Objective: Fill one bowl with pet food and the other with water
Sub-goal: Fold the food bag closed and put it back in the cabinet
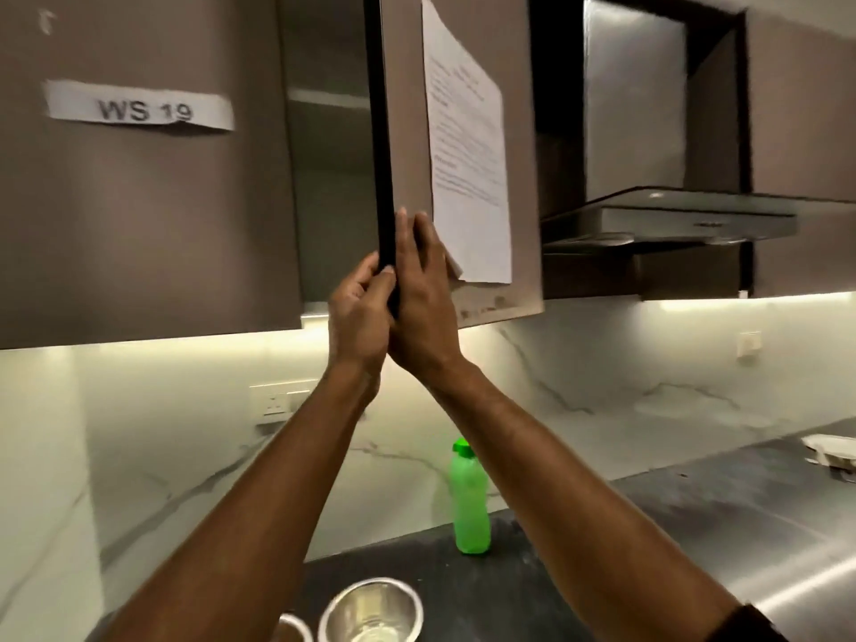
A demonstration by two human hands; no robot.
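Both arms reach up to a brown wall cabinet door (407,108) that stands partly open. My left hand (359,308) grips the door's dark lower edge, thumb curled round it. My right hand (424,298) lies flat against the door's outer face with fingers straight. On the dark counter below stands a steel bowl (373,611), with the rim of a second bowl (296,625) just left of it, mostly hidden by my left arm. A green water bottle (470,498) with a green cap stands upright by the backsplash. No pet food is in view.
A printed sheet (468,145) is taped to the open door. The cabinet to the left carries a "WS 19" label (139,106). A range hood (671,215) juts out on the right. A wall socket (278,403) and a white dish (831,449) lie farther off.
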